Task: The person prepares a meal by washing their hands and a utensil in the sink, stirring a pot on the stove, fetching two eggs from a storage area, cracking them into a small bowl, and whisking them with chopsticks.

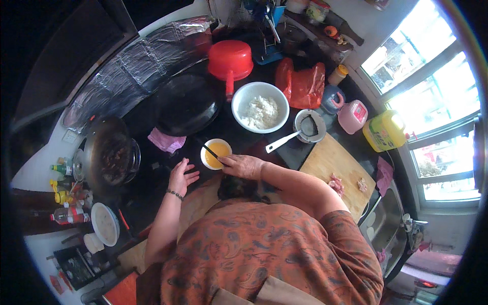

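Note:
A small white bowl [207,163] of beaten egg [220,148] stands on the dark counter in front of me. My right hand [243,166] is closed around dark chopsticks [210,151], which lie across the bowl; I cannot tell how many there are. That hand is at the bowl's near right rim. To the left of the bowl, my left hand [181,175] is empty, its fingers apart and pointing toward the bowl. A dark beaded bracelet [175,194] is on the left wrist. A pink cloth [166,141] lies just beyond that hand.
Behind the egg are a basin [238,116] of rice and a red pan [230,55]. A wok [107,152] is at left, near a black lid [186,104]. To the right, a white-handled ladle [282,142] rests in a pot, beside a cutting board [333,158] bearing chopped meat.

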Motion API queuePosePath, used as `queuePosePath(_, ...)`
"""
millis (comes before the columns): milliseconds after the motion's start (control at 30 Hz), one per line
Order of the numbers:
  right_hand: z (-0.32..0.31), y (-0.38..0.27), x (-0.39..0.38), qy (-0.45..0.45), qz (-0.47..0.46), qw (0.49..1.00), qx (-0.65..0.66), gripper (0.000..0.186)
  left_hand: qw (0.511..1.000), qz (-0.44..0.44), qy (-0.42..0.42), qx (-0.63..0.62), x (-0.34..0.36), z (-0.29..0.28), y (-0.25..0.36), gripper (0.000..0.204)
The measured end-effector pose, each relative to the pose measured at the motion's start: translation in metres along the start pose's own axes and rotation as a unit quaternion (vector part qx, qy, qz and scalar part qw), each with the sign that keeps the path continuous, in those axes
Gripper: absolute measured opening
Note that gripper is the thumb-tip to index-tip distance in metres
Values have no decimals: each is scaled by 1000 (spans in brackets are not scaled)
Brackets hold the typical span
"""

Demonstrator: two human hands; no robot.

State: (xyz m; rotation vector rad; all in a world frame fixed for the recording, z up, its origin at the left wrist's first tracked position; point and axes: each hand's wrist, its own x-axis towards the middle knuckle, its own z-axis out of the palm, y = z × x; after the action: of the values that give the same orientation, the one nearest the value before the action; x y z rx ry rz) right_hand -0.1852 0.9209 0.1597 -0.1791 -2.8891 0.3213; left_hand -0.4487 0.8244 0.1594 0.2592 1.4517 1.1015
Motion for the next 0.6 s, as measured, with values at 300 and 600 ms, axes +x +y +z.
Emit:
queuePosePath(300, 8, 26, 12, 5, -82, 996, -44, 25, 995, 47, 41, -77, -33, -44, 5, 51)
queuePosePath(600, -22, 11, 3, 42, -55, 997, -46, 40, 989, 118, 41, -75, -31, -43, 2, 35)
